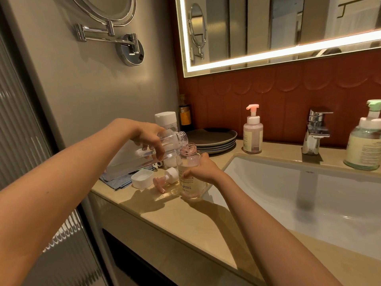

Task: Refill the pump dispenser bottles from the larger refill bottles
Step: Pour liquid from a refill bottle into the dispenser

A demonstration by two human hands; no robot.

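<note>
My left hand [147, 136] grips a large clear refill bottle [132, 156], tipped almost flat with its open mouth just above the neck of a pink dispenser bottle [190, 182]. That dispenser bottle stands on the counter with its pump off, and my right hand [203, 169] holds it around the middle. Its pink and white pump head [167, 178] lies on the counter beside it. A white cap [142, 178] lies upturned to the left. A second white-capped refill bottle [167, 120] stands behind my left hand.
A pink pump bottle [253, 133] stands at the back by a stack of grey plates [214, 139]. A green-topped pump bottle [365, 145] stands right of the chrome tap [315, 131]. The white sink [299, 195] fills the right. A blue cloth [117, 181] lies at the counter's left end.
</note>
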